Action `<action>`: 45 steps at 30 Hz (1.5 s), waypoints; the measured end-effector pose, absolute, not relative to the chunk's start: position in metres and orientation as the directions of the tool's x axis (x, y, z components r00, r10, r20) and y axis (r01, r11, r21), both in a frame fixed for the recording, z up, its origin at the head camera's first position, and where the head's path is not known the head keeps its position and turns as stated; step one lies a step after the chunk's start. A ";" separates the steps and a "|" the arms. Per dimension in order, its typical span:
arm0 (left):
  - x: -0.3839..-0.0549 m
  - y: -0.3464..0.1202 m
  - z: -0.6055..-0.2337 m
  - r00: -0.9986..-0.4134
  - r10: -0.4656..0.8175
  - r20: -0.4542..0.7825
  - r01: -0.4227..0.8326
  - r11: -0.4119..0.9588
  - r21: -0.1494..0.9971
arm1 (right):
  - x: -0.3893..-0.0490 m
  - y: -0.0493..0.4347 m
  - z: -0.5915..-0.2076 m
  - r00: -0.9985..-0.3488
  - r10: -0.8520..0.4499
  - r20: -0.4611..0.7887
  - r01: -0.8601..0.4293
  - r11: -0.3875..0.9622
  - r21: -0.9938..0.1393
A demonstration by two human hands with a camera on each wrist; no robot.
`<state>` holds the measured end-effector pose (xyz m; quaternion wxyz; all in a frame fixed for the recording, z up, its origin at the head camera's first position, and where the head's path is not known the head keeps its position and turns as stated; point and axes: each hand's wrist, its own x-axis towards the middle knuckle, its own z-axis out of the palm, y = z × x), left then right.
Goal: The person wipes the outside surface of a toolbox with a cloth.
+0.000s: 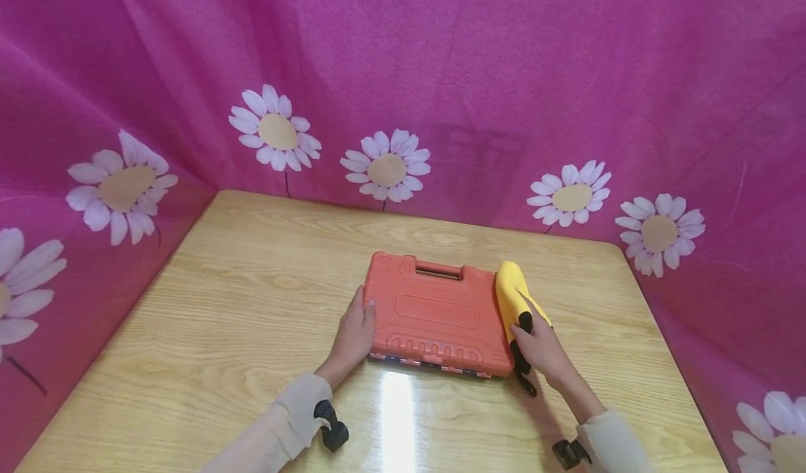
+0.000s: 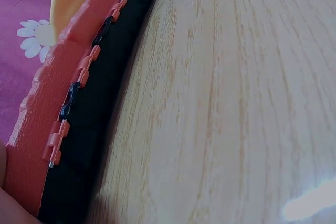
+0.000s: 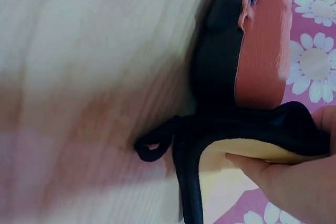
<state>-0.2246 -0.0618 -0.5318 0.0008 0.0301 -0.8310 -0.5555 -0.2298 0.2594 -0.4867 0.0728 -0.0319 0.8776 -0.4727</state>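
Note:
A red plastic carrying case (image 1: pixel 434 310) with a black base lies on the wooden table, its handle toward the back and its latches toward me. My left hand (image 1: pixel 354 333) holds the case's left edge, thumb over the lid and fingers along the side. Against the right side of the case stands a yellow oven mitt (image 1: pixel 511 287) with black trim. My right hand (image 1: pixel 539 343) pinches this mitt by its opening. In the right wrist view, a black hanging loop (image 3: pixel 152 148) sticks out, and the thumb (image 3: pixel 252 169) presses the yellow lining. The case's contents are hidden.
The wooden table (image 1: pixel 252 277) extends around the case, with a bright reflection near the front. Pink cloth (image 1: pixel 390 53) printed with white daisies hangs behind the table and along both sides. Each wrist wears a black camera band (image 1: pixel 332 427).

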 end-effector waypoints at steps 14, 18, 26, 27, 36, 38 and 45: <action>-0.224 -0.062 -0.532 -0.998 -0.044 -0.039 -0.052 0.364 0.930 | -0.195 0.259 -0.486 -0.984 -0.104 -0.146 0.069 0.531 -0.844; -0.224 -0.062 -0.532 -0.999 -0.042 -0.030 -0.043 0.351 0.935 | -0.189 0.257 -0.488 -0.984 -0.082 -0.159 0.094 0.519 -0.850; -0.224 -0.062 -0.531 -0.999 -0.041 -0.029 -0.042 0.357 0.933 | -0.178 0.243 -0.483 -0.984 0.015 -0.176 0.162 0.471 -0.867; -0.224 -0.062 -0.531 -0.999 -0.040 -0.032 -0.044 0.356 0.933 | -0.177 0.241 -0.481 -0.985 0.017 -0.174 0.164 0.445 -0.880; -0.223 -0.062 -0.529 -0.999 -0.030 -0.030 -0.038 0.337 0.941 | -0.167 0.216 -0.470 -0.998 -0.029 -0.063 0.044 0.429 -0.902; -0.223 -0.062 -0.529 -0.999 -0.030 -0.025 -0.033 0.332 0.943 | -0.164 0.210 -0.472 -0.997 -0.075 0.003 -0.040 0.498 -0.866; -0.223 -0.063 -0.530 -0.999 -0.030 -0.045 -0.052 0.338 0.940 | -0.157 0.180 -0.485 -0.946 -0.293 0.142 -0.294 0.581 -0.759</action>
